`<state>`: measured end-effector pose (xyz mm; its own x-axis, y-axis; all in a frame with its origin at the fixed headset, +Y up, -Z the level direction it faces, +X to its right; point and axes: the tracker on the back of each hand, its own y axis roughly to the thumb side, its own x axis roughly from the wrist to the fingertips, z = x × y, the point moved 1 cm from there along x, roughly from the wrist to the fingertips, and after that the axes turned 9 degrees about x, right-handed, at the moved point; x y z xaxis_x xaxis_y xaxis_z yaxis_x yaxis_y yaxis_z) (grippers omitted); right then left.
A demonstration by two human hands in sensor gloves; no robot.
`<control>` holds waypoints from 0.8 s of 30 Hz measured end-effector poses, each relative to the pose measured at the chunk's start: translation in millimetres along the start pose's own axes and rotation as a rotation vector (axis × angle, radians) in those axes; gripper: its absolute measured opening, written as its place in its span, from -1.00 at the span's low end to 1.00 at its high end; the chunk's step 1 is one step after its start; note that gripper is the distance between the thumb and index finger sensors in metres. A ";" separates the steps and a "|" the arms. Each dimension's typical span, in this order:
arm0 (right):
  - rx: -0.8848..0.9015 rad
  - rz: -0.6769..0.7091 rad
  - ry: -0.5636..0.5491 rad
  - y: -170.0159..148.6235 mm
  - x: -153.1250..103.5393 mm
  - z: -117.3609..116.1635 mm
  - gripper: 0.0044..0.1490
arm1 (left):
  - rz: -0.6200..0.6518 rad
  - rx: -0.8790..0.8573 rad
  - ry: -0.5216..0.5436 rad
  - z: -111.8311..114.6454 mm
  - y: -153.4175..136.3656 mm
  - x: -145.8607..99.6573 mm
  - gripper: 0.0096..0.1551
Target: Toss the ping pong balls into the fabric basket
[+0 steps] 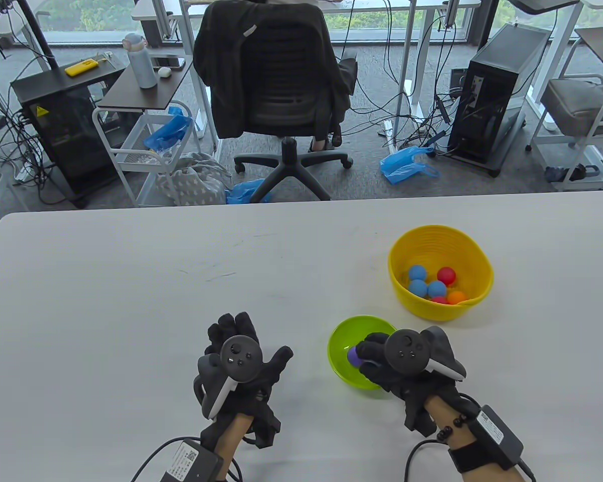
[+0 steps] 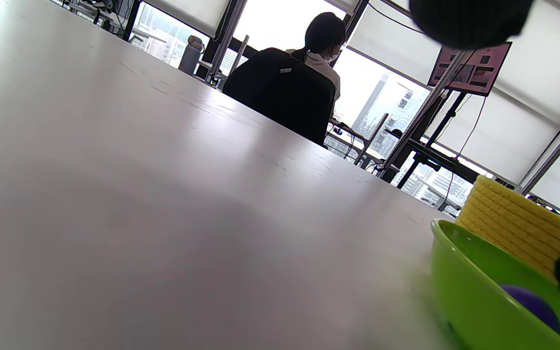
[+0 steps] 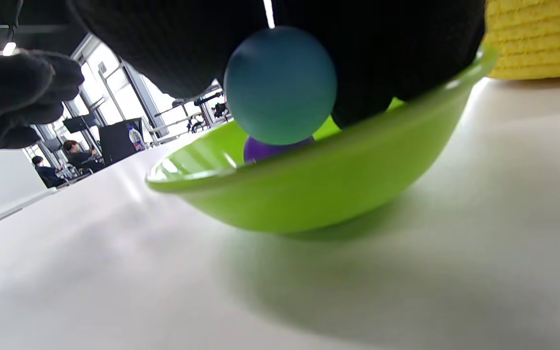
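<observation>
A yellow fabric basket [image 1: 475, 256] stands at the right of the white table and holds several blue, red and orange balls [image 1: 436, 288]. A green bowl [image 1: 342, 366] sits in front of it, with a purple ball [image 1: 354, 356] inside. My right hand [image 1: 377, 354] reaches into the bowl; in the right wrist view its fingers [image 3: 406, 53] hold a teal ball [image 3: 280, 85] just above the purple ball [image 3: 265, 148]. My left hand [image 1: 246, 346] rests flat on the table, fingers spread, left of the bowl. The left wrist view shows the bowl [image 2: 474, 296] and basket [image 2: 518, 223].
The table's far edge [image 1: 301, 203] runs across the middle of the table view. Beyond it stand an office chair [image 1: 276, 85], a cart, computer towers and cables on the floor. The table surface left of my hands is bare [image 1: 105, 311].
</observation>
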<state>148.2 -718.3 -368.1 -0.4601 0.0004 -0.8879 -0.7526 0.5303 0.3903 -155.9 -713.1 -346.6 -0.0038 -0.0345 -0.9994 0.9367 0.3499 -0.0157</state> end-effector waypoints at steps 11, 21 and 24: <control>0.446 0.070 -0.232 -20.3 -18.7 41.6 -0.28 | -0.002 0.002 0.000 0.0 0.2 -0.3 0.27; 0.893 0.059 -0.353 -57.4 -28.5 57.1 -0.33 | 0.001 0.000 0.002 -0.3 0.6 -0.4 0.27; 0.994 0.024 -0.402 -71.7 -30.9 58.5 -0.33 | 0.001 0.005 0.001 0.2 0.9 -0.3 0.27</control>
<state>243.9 -706.7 -382.8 -0.1441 0.2026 -0.9686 0.0593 0.9788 0.1959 -155.0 -712.9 -346.3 -0.0029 -0.0336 -0.9994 0.9384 0.3453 -0.0143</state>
